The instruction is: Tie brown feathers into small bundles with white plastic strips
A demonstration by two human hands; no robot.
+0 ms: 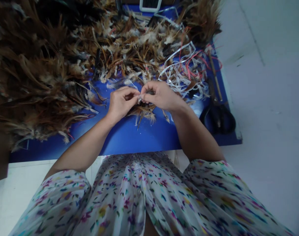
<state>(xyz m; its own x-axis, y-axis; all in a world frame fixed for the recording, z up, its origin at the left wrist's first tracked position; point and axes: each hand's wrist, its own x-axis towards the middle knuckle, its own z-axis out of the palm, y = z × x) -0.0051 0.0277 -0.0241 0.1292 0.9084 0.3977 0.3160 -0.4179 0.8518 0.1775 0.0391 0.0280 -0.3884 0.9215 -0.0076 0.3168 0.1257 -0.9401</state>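
My left hand point(121, 102) and my right hand point(160, 95) meet over the blue tabletop, thumbs and forefingers pinched close together. Between the fingertips is a small bundle of feathers point(140, 99), pale where I grip it; its finer detail is too small to make out. Brown feathers point(145, 114) fan out just below my hands, partly hidden by my right fingers. A tangle of white plastic ribbon point(188, 77) with some red string point(188, 67) lies right of my right hand. Large piles of brown feathers point(41, 88) spread left of my left hand.
Scissors with black handles point(219, 119) lie at the table's right edge, beside a thin stick point(215, 73). Loose feathers point(132, 46) cover the middle back of the blue table point(139, 141). A white-framed object point(150, 6) stands at the far edge, and a feather bunch point(200, 19) at the far right.
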